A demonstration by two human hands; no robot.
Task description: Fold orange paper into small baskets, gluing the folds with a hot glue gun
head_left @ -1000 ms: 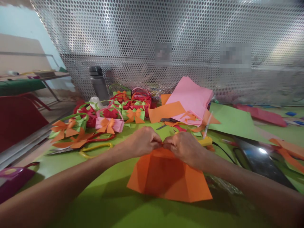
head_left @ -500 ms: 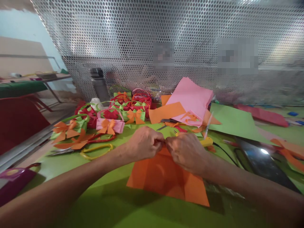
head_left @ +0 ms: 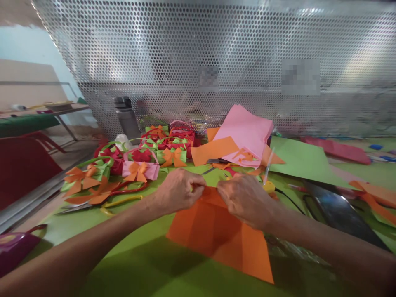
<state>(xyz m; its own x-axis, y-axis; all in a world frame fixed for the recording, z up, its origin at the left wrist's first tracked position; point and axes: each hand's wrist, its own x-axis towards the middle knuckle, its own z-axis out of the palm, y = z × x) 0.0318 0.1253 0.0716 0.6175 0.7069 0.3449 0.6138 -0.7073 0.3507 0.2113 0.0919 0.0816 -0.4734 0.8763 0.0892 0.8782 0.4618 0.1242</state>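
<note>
Between my two hands is a sheet of orange paper [head_left: 221, 235] with fold lines running through it, its near edge spreading toward me. My left hand [head_left: 182, 187] pinches the paper's far left corner between thumb and bent fingers. At the far right corner, my right hand [head_left: 244, 198] is closed on the same sheet, its fingertips mostly hidden. Just past the hands lie dark-bladed scissors [head_left: 230, 170] with a red handle, partly covered. A yellow glue gun [head_left: 269, 187] with a clear stick rests beyond my right hand.
Small paper bags with bows [head_left: 140, 170] cluster at the back left by a grey bottle [head_left: 127, 119]. Larger scissors [head_left: 76, 207] lie left. Pink sheets [head_left: 244, 128] and green sheets [head_left: 306, 161] are at the back, with a dark phone [head_left: 343, 214] at right. A perforated metal panel [head_left: 173, 49] stands behind.
My hands have moved apart along the paper's far edge, the left one going left. More of the orange sheet's far edge shows between them. The view has shifted slightly.
</note>
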